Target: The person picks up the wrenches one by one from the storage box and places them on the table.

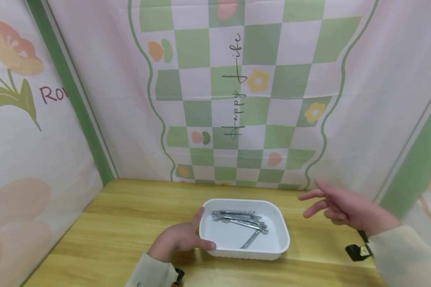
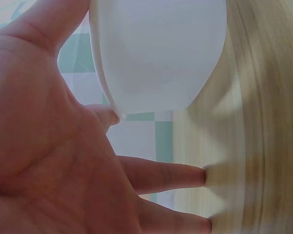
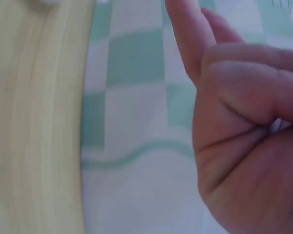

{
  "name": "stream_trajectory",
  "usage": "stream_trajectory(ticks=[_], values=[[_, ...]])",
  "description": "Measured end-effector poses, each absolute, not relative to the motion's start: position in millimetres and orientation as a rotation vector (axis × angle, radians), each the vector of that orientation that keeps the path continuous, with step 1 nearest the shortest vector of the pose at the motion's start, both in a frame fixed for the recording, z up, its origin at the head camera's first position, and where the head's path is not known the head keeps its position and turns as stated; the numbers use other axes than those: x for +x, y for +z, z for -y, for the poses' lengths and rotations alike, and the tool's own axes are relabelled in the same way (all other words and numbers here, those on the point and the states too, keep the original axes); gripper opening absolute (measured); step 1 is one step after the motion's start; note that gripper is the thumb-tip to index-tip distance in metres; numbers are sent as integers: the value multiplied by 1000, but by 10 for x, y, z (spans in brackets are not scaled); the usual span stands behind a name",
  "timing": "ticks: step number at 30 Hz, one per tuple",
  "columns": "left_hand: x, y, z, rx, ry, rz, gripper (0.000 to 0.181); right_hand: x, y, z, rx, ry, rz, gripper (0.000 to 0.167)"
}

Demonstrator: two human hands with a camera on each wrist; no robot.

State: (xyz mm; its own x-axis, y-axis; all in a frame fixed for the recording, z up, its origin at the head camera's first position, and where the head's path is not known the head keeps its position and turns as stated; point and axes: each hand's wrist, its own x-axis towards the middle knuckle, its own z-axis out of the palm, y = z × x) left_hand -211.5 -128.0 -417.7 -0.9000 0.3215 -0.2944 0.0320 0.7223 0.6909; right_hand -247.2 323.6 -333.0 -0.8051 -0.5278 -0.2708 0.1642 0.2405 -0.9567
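Note:
A white plastic tray (image 1: 280,223) sits on the wooden table with several silver wrenches (image 1: 238,217) inside. Most of them lie together toward its back and middle; a single wrench (image 1: 250,240) slants toward the front wall. At the tray's left end, my left hand (image 1: 181,239) rests with thumb and index finger spread along the rim. The left wrist view shows its other visible fingers (image 2: 161,175) stretched straight past the tray's white wall (image 2: 156,53), near the tabletop. My right hand (image 1: 344,205) hovers right of the tray, some fingers extended and others loosely curled, holding nothing.
The yellowish wooden table (image 1: 129,211) ends at a back curtain (image 1: 226,99) printed with green and white checks. A flowered side curtain (image 1: 39,159) borders the left edge. Dark straps with small devices (image 1: 359,252) circle the wrists.

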Motion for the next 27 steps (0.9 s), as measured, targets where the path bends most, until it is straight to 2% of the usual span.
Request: stream_trajectory(ticks=[4,10,13,17,27], values=[[-2116,-4184,1284,287,1000,-2533,128,-2522,-3241,-2859,-382,-1542,-1947,70],[-2113,-4181,1282,279,1006,-2530,128,-2649,-3262,-2351,-346,-1217,-2195,52],[-2111,-4178,1282,280,994,-2538,127,-2724,-3316,-2141,-340,-1064,-2276,53],[-2111,-4183,1285,290,969,-2557,127,-2813,-3386,-1933,-332,-969,-2311,53],[-2115,-4175,1287,276,970,-2544,126,-2955,-3555,-1628,-235,-932,-2317,40]])
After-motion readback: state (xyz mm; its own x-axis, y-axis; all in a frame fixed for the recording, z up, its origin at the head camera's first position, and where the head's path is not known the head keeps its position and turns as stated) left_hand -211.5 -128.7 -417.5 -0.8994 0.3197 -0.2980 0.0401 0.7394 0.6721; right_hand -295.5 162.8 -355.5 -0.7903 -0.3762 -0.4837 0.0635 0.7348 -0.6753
